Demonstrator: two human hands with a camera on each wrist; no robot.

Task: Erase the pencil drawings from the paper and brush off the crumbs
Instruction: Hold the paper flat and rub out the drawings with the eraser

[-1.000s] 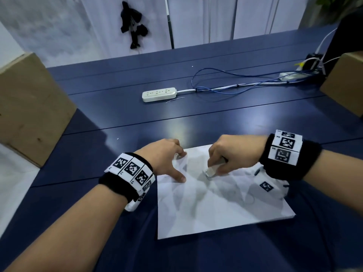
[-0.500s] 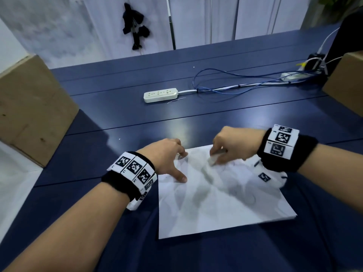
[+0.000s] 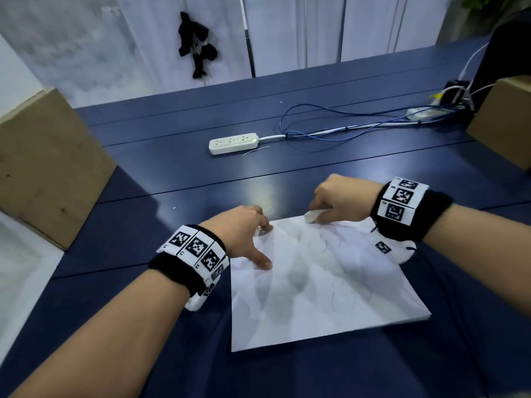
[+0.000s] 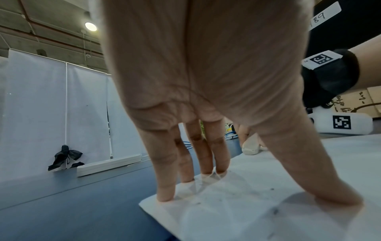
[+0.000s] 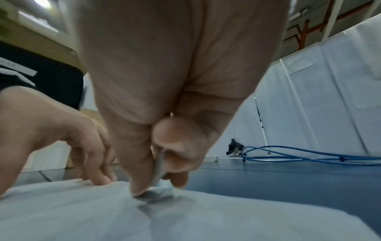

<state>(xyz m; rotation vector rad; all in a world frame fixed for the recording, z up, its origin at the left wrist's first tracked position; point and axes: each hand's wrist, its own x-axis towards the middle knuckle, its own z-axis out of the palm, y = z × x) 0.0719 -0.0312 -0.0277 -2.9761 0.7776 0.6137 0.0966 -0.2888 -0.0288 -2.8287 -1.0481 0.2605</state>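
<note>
A white sheet of paper (image 3: 316, 288) with faint pencil lines lies on the dark blue table (image 3: 178, 173). My left hand (image 3: 253, 239) presses its spread, straight fingers (image 4: 164, 192) and thumb on the sheet's near-left corner. My right hand (image 3: 330, 205) pinches a white eraser (image 3: 311, 216) between thumb and fingers, its tip on the paper at the far edge. The right wrist view shows the eraser (image 5: 158, 187) pressed down on the paper (image 5: 185, 220). Small dark crumbs (image 4: 272, 190) dot the paper (image 4: 247, 212) near my left thumb.
A white power strip (image 3: 233, 142) with blue cables (image 3: 344, 124) lies further back on the table. Cardboard boxes stand at the left (image 3: 43, 168) and right (image 3: 502, 124). White curtains (image 3: 287, 30) hang behind the table.
My right hand has slid the eraser away from me, from the middle of the sheet to its far edge. My left hand has stayed pressed on the paper.
</note>
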